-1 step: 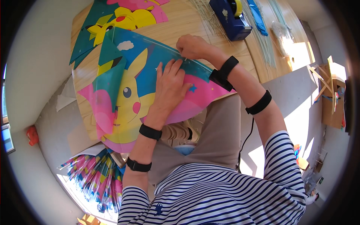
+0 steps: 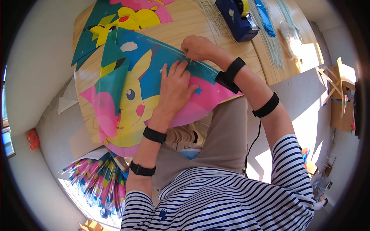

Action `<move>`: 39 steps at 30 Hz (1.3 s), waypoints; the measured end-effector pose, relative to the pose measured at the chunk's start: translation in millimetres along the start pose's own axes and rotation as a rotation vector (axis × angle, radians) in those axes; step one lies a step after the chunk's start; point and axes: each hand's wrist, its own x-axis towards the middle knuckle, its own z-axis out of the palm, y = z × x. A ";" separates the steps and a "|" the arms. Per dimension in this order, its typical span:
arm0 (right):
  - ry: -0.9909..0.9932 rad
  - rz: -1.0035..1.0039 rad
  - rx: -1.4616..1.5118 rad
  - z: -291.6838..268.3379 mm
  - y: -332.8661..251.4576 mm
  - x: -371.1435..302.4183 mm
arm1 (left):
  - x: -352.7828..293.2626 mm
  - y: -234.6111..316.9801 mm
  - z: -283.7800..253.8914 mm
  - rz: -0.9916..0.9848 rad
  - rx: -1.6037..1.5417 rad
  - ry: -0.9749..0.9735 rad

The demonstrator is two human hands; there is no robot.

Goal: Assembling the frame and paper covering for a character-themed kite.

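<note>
A thin, glossy printed plastic sheet [image 2: 129,107] lies over the near edge of the table, showing a yellow long-eared cartoon figure on blue, green and pink. Its left part is folded over on itself, and the near part hangs past the edge above my lap. My left hand [image 2: 175,84] rests flat on the sheet with its fingers stretched out and slightly apart. At the sheet's far right edge, my right hand [image 2: 198,48] is closed, its fingers curled under. What it pinches is hidden by the hand itself. A narrow strip runs along that edge beneath the right wrist.
More printed sheets [image 2: 142,19] are stacked at the far left of the wooden table [image 2: 181,32]. A blue tape dispenser [image 2: 237,23] and thin pale rods [image 2: 273,50] are at the far right. Wrapped colourful bundles [image 2: 100,181] stand low at the left.
</note>
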 end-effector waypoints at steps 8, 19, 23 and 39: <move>0.057 0.058 -0.043 1.5 -3.0 -1.9 | 2.0 1.2 3.7 -0.023 0.043 -0.026; 0.092 0.174 0.175 2.7 13.3 -6.2 | 1.0 5.2 5.2 -0.055 0.081 -0.036; 0.538 0.199 0.340 0.7 20.5 -22.1 | 2.6 7.3 6.1 -0.050 0.094 -0.037; 0.512 0.128 0.104 37.6 -19.8 -41.7 | 1.4 5.5 8.5 -0.056 0.081 -0.006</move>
